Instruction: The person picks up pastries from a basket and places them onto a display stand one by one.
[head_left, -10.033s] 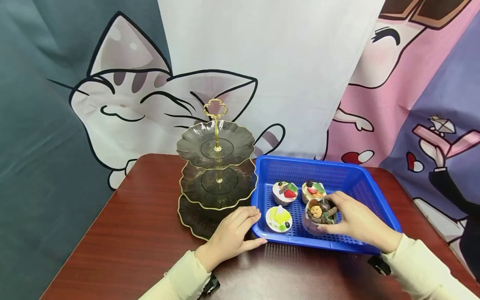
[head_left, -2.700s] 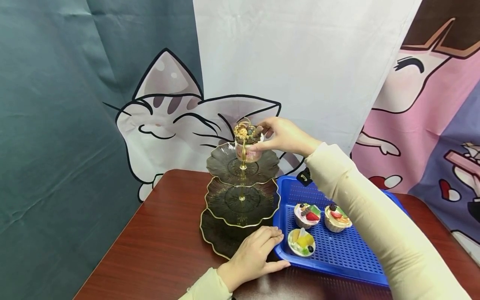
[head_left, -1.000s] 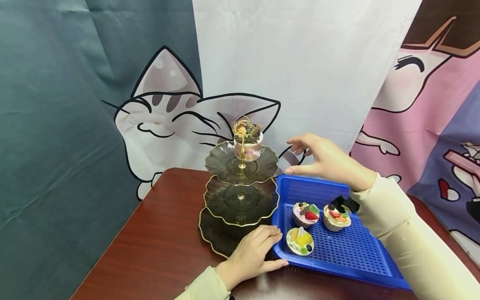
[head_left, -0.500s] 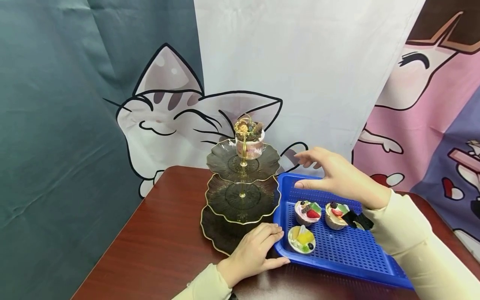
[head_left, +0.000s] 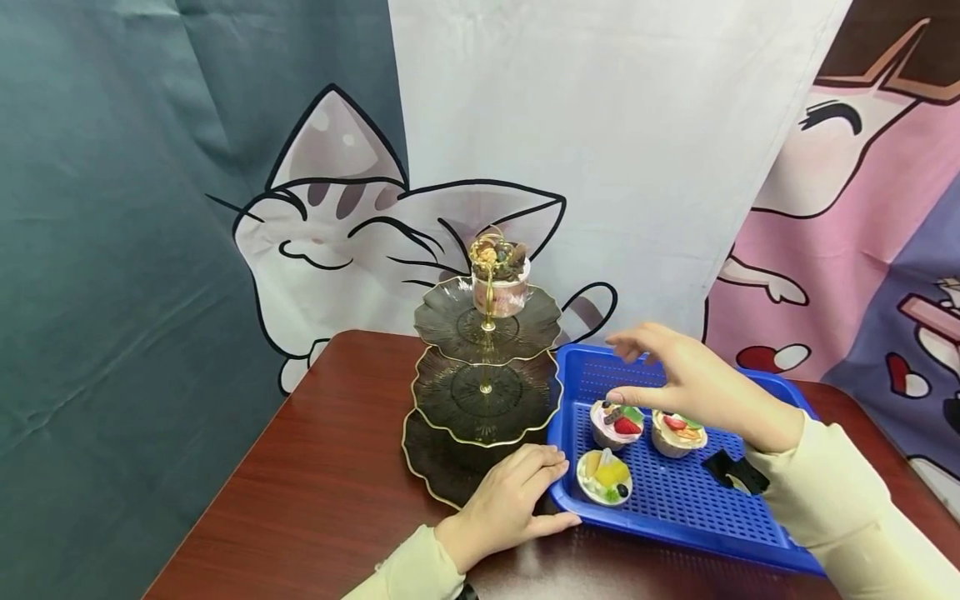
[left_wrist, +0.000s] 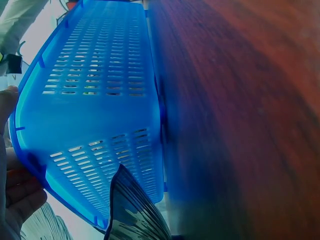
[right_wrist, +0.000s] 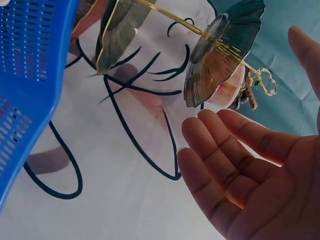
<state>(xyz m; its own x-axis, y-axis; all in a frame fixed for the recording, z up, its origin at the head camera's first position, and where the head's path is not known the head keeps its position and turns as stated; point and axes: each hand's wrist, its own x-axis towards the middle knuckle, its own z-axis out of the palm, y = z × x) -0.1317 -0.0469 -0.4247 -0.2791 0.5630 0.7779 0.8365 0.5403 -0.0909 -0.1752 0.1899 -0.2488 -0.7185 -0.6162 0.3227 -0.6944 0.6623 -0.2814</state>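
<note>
The right hand (head_left: 686,375) is raised over the blue plastic basket (head_left: 720,550), its fingers loosely bent and thumb apart; nothing is in it. In the right wrist view its palm and spread fingers show bare. Below it in the basket are a cupcake with a strawberry (head_left: 617,427), another cupcake with fruit (head_left: 677,435) and a yellow-fruit dessert cup (head_left: 604,477). The left hand (head_left: 510,500) rests at the basket's near left corner, fingers on the side rim and thumb along the front. A chocolate-and-nut-topped dessert cup (head_left: 504,292) stands on the top plate of the tiered stand.
The three-tier stand (head_left: 450,392) has dark, gold-edged scalloped plates and a gold handle; it stands directly left of the basket. Both are on a reddish-brown wooden table (head_left: 300,475). A cartoon-printed curtain (head_left: 600,150) hangs behind the table.
Earlier the right hand took the chocolate-topped dessert cup from the basket and set it on the stand's top plate. It let go and has moved back right and down over the basket. The left hand stayed.
</note>
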